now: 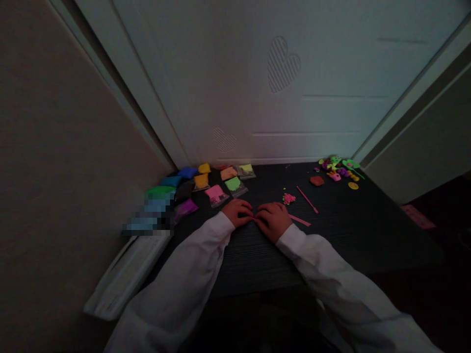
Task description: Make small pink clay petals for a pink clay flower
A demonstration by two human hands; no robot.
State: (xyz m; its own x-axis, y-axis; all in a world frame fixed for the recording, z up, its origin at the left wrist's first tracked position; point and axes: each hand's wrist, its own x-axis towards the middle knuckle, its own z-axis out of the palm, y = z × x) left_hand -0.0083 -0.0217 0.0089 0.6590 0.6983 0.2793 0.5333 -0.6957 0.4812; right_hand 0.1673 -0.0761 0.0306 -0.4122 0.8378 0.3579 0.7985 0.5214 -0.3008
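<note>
My left hand [238, 212] and my right hand [273, 220] rest low over the middle of the dark table, fingertips almost meeting. Both sets of fingers are curled into a pinch. Between them there seems to be a tiny reddish-pink bit, too small to name. A flat pink tool [300, 220] lies beside my right hand, partly covered by it. Just beyond that hand sits a cluster of small pink pieces with green bits [289, 198]. Farther right lies a thin pink stick tool [307, 199].
Several packets of coloured modelling clay, among them a pink packet [216, 194] and a green packet [235, 186], line the table's left back. A reddish lump [317, 181] and colourful small figures [336, 169] lie at the back right. A white panel [235, 98] rises behind the table.
</note>
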